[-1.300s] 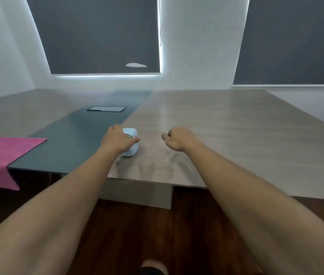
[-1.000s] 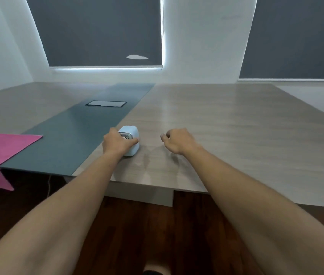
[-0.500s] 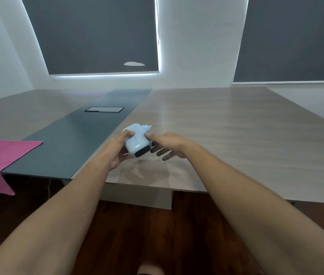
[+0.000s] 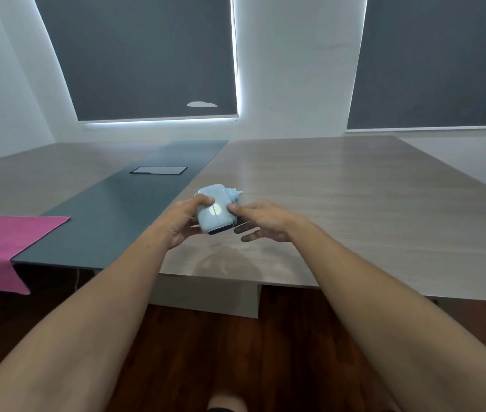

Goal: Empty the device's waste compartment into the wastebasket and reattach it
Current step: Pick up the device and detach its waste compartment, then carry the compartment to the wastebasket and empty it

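Note:
A small pale blue device (image 4: 215, 211) with a dark strip along its lower edge and a little knob on its right side is held tilted above the table's front edge. My left hand (image 4: 180, 223) grips it from the left, thumb on top. My right hand (image 4: 261, 221) touches its right side with thumb and fingers, the other fingers spread below it. I see no wastebasket in the head view.
The wide wooden table (image 4: 354, 209) has a dark grey centre strip (image 4: 122, 209) with a flush cable hatch (image 4: 158, 170). A pink cloth (image 4: 4, 245) hangs over the left front edge. Dark wood floor lies below; a foot shows at the bottom.
My left hand picked the device up off the table and raised it. My right hand came over from the right and took hold of its side.

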`<state>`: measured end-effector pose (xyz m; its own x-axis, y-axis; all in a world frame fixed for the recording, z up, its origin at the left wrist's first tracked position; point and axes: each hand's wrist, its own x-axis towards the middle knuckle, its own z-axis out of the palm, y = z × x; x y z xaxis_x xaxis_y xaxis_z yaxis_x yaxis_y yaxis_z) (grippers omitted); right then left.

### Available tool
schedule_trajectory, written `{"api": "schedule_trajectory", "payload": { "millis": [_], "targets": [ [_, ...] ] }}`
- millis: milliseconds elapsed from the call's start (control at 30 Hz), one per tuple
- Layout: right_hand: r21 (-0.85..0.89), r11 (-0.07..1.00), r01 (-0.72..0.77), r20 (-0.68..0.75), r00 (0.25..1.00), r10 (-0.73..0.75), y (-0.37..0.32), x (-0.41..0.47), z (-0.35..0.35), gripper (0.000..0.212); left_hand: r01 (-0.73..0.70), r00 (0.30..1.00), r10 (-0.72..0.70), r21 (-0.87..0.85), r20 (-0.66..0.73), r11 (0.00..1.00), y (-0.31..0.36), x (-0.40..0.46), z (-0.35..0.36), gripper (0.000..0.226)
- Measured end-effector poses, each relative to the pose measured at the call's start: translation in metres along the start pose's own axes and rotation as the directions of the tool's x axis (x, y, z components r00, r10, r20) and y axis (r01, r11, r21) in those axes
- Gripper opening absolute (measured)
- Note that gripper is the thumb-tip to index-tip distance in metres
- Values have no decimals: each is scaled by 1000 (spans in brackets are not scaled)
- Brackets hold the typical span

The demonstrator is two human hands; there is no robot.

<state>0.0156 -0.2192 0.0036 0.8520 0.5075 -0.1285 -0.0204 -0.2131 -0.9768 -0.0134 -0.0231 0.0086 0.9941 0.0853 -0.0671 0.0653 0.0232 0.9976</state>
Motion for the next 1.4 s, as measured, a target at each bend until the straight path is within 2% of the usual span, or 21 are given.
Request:
{"api": "schedule_trajectory", "payload": {
  "millis": [200, 367, 500, 567, 667, 733, 833, 933, 1033, 1233, 1400],
  "targets": [
    [47, 999, 20, -25, 1000, -19, 1, -12, -16, 30, -12, 1000, 12, 21, -16, 1000, 5, -1, -3, 15],
    [44, 998, 34, -20, 999, -33, 5, -15, -25, 40, -41, 997, 38, 36, 68, 998, 3, 0, -5, 22],
    [38, 998, 44, -17, 999, -43, 11, -15, -31, 46, -30, 997, 26, 66, 68, 997, -1, -1, -11, 30],
    [49, 998, 40, -30, 999, -38, 16, -16, -36, 45, -17, 999, 14, 84, 34, 996, -5, -2, -18, 37],
    [53, 998, 30, -59, 998, -27, 23, -16, -41, 42, 0, 999, 5, 122, -43, 993, -12, -1, -28, 62],
    [47, 999, 28, -85, 996, -24, 26, -15, -41, 40, -1, 990, 22, 150, -138, 989, -18, 1, -31, 64],
    [42, 999, 29, -115, 993, -24, 30, -14, -40, 39, -25, 949, 101, 249, -300, 968, -28, 7, -31, 59],
    [43, 999, 32, -135, 991, -26, 31, -12, -37, 38, -41, 897, 190, 352, -399, 935, -35, 8, -27, 64],
    [52, 998, 33, -163, 986, -24, 33, -7, -36, 37, 1, 838, 244, 448, -488, 894, -40, 9, -23, 70],
    [46, 998, 36, -196, 980, -26, 36, -6, -37, 43, 70, 802, 263, 522, -536, 850, -49, 8, -15, 70],
    [23, 999, 37, -209, 977, -31, 37, -13, -40, 42, 98, 823, 236, 538, -517, 837, -45, 6, -13, 82]
  ]
}}
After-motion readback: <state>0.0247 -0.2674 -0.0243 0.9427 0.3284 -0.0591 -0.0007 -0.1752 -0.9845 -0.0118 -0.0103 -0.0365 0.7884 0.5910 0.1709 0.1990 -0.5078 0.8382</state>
